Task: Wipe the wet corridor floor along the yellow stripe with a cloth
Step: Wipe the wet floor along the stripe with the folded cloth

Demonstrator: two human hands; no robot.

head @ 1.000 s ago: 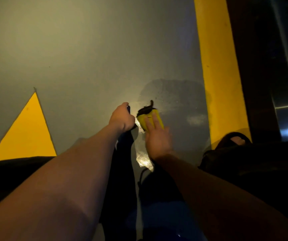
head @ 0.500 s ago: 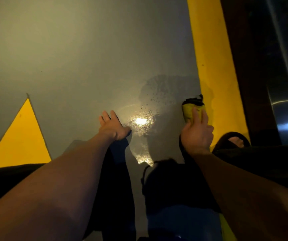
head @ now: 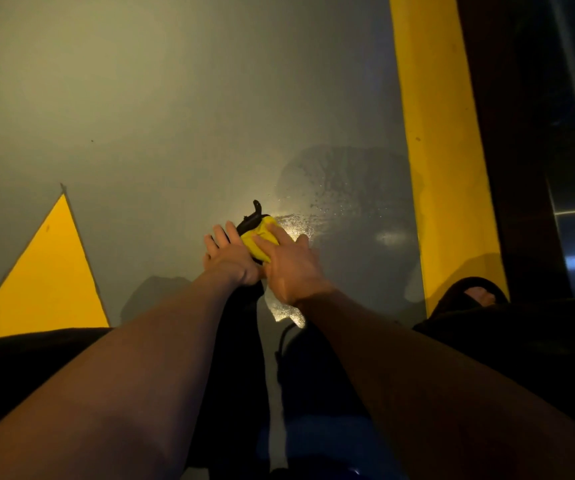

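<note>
Right hand (head: 291,268) presses flat on yellow cloth (head: 260,237); left hand (head: 229,256) open beside it.

Open grey floor (head: 175,116) ahead and to left, nothing standing on it. Yellow stripe (head: 435,133) flat, passable. Dark wall edge (head: 508,133) bounds right side beyond stripe. Sandalled foot (head: 480,294) blocks stripe's near end. Left hand (head: 230,261) and right hand (head: 289,268) crowd together over cloth (head: 262,242), touching. Dark-clothed knees (head: 19,368) close off near edge.
</note>
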